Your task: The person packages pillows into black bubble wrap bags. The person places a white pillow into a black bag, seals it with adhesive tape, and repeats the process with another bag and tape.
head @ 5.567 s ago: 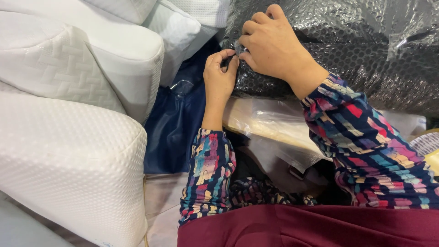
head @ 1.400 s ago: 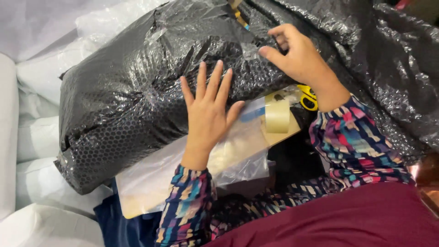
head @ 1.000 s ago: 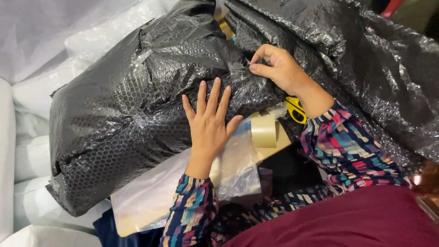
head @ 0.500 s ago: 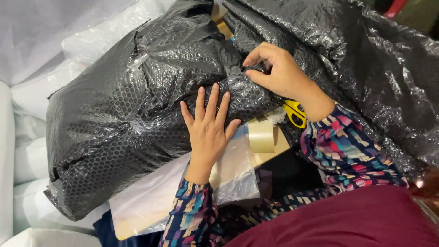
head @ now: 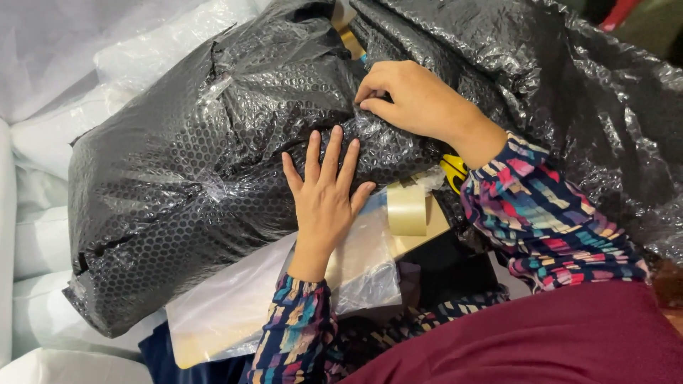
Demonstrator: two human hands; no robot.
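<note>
Head view: a black bubble-wrapped bundle is pressed flat by the open left hand, its fold pinched by the right hand; if loosened, the wrap could spring open

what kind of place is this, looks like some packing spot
Probably a packing or shipping workspace. The left hand presses flat on a bundle in black bubble wrap, a roll of tape and yellow-handled scissors lie close by, and white padded items in clear plastic are stacked alongside.
</note>
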